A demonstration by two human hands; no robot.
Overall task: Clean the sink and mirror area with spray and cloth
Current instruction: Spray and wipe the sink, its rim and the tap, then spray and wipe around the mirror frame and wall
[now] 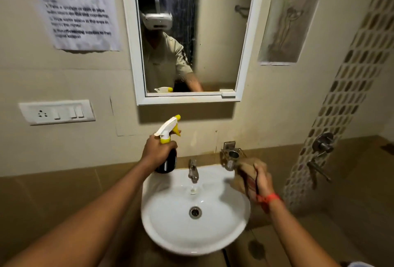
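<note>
My left hand (156, 150) grips a dark spray bottle (168, 163) with a white and yellow trigger head, held upright above the sink's back left rim, nozzle facing the wall. My right hand (261, 179) is closed around a crumpled brownish cloth (245, 173), blurred by motion, over the sink's right rim near a metal holder. The white round sink (170, 230) hangs below, with a chrome tap (193, 170) at its back and a drain in the bowl. The white-framed mirror (219, 32) above shows streaks and droplets.
A metal cup holder (231, 155) is fixed to the wall right of the tap. Shower valves (323, 142) stick out at the right. A switch panel (56, 112) and a printed notice (76, 9) are on the left wall, and a picture (287, 21) hangs right of the mirror.
</note>
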